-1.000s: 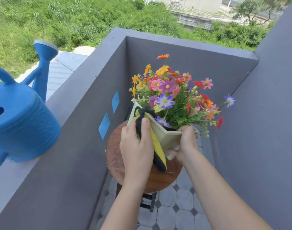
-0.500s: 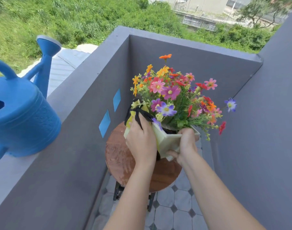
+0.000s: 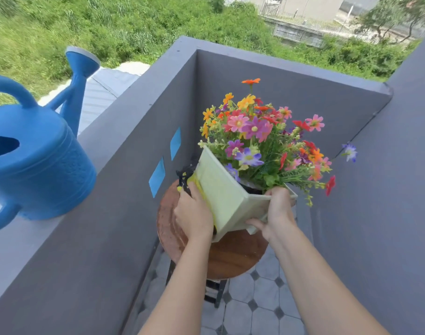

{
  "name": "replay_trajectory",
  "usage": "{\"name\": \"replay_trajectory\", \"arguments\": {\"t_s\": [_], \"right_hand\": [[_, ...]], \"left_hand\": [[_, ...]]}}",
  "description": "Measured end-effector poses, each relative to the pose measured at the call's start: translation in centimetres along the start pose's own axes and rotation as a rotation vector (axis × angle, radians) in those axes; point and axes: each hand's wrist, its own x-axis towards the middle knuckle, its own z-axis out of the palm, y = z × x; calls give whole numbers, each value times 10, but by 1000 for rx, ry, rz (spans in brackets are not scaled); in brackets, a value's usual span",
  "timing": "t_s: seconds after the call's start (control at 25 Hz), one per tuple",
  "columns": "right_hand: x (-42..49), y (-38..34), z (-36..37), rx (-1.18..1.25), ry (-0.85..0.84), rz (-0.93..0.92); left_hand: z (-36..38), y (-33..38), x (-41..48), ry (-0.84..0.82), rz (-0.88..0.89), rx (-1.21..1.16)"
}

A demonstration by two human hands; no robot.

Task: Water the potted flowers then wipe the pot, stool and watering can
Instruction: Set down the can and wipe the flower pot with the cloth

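Balcony, stool [image 3: 233, 257] top: pot [image 3: 227, 194] tilted (flowers [image 3: 262, 141] leaning away), R hand [image 3: 276, 213] gripping rim; L hand [image 3: 193, 213] pressing cloth [image 3: 186, 176] to pot side.

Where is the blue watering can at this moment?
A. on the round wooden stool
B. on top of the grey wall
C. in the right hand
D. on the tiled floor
B: the blue watering can stands on the flat top of the grey wall, left of the stool, and neither hand touches it.
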Motion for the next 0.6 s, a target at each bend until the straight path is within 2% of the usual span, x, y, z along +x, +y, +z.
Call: {"name": "replay_trajectory", "arguments": {"t_s": [0.24,0.4,0.6], "right_hand": [[1,6,0,-5,-42,-32],[-3,7,-4,-16,-26,18],[-7,3,-8,13,-27,17]], "left_hand": [[-11,21,-57,17,311,-56],[5,28,-32,44,254,54],[15,-15,0,75,135,128]]}}
